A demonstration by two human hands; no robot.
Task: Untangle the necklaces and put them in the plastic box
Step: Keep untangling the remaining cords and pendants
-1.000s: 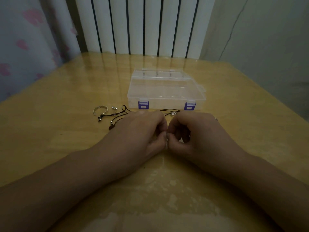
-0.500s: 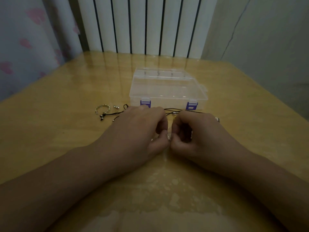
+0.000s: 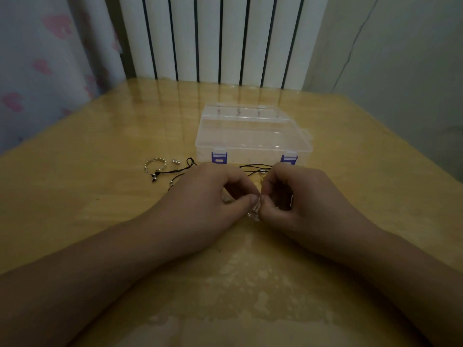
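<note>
So both hands are bunched together just in front of the plastic box (image 3: 253, 136), knuckle to knuckle. The left hand (image 3: 210, 196) and the right hand (image 3: 300, 199) each have fingers curled in, pinching a small silvery bit of necklace (image 3: 254, 211) right where the thumbs meet. It's dim and tiny, so I can't tell which part of the chain that is.

The box itself is shut, clear plastic with two purple latches (image 3: 219, 157) on the side facing the hands. A black cord (image 3: 255, 167) runs along the table (image 3: 75, 196) between the box and the knuckles, with a small bead on it. More black cord trails out left of the box's front corner, ending near a silver ring-shaped piece (image 3: 155, 164) and a little silver bit beside it.
</note>
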